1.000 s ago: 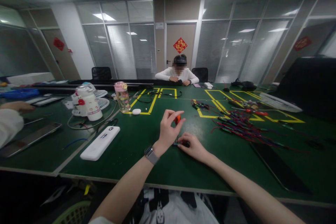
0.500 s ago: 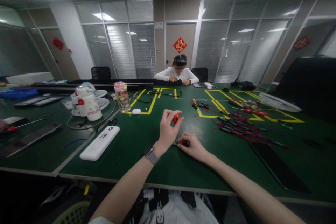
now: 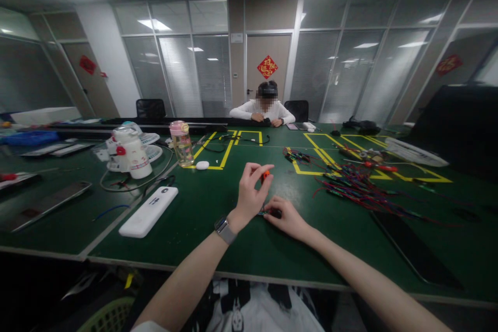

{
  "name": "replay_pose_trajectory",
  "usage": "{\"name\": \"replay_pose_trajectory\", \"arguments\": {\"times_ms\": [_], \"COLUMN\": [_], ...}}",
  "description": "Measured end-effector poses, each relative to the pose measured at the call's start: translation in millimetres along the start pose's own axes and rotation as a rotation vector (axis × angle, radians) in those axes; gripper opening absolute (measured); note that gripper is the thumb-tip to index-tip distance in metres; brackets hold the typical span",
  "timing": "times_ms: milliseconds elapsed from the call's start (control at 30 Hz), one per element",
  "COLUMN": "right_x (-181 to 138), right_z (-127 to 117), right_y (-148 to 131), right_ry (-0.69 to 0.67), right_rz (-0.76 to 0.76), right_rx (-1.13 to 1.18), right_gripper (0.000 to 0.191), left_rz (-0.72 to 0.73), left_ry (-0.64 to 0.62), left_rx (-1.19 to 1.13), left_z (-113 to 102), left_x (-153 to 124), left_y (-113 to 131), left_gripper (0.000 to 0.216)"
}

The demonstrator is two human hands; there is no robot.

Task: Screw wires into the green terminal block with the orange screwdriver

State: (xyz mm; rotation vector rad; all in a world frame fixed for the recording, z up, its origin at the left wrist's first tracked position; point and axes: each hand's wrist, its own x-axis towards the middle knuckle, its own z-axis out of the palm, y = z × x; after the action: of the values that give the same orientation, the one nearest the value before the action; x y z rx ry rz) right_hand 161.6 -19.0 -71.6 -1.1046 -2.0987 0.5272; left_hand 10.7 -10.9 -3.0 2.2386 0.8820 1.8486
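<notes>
My left hand [image 3: 249, 194], a watch on its wrist, is raised over the table with its fingers closed round the orange handle of a small screwdriver [image 3: 266, 174]. The thin shaft points down and its tip is largely hidden behind the hand. Beside it, my right hand [image 3: 287, 219] rests low on the table, thumb and fingers pinching a small green circuit board [image 3: 263, 213]. Only the board's edge shows. Something small and dark lies under the right fingers, too covered to make out.
Wired small boards [image 3: 350, 187] lie heaped to the right, near a dark flat slab [image 3: 412, 246]. At left are a white power bank [image 3: 149, 211], a white bottle [image 3: 132, 153], a pink-lidded bottle [image 3: 181, 144] and a phone [image 3: 50, 205]. A person [image 3: 266, 106] sits opposite.
The screwdriver's orange handle has shifted slightly to the right and turned between my left fingers. My right hand stays in nearly the same place.
</notes>
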Motion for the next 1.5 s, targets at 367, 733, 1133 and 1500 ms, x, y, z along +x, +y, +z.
{"name": "replay_pose_trajectory", "arguments": {"times_ms": [367,733,1133,1500], "right_x": [-0.5,-0.2,-0.9,-0.7], "right_z": [-1.6,1.4,2.9,-0.3], "right_y": [-1.0,4.0,8.1,6.6], "right_ry": [-0.009,-0.003,0.003,-0.037], "right_rz": [-0.007,-0.041,-0.054,-0.033], "right_rx": [-0.022,0.043,0.023,0.034], "right_gripper": [0.01,0.014,0.013,0.013], "left_rz": [0.01,0.458,0.439,0.452], "left_ry": [0.024,-0.193,-0.175,-0.139], "left_rx": [0.039,0.724,0.718,0.732], "left_z": [0.0,-5.1,1.1,-0.6], "left_x": [1.2,3.6,-1.1,0.0], "left_y": [-2.4,0.1,4.9,8.7], "left_gripper": [0.018,0.039,0.038,0.041]}}
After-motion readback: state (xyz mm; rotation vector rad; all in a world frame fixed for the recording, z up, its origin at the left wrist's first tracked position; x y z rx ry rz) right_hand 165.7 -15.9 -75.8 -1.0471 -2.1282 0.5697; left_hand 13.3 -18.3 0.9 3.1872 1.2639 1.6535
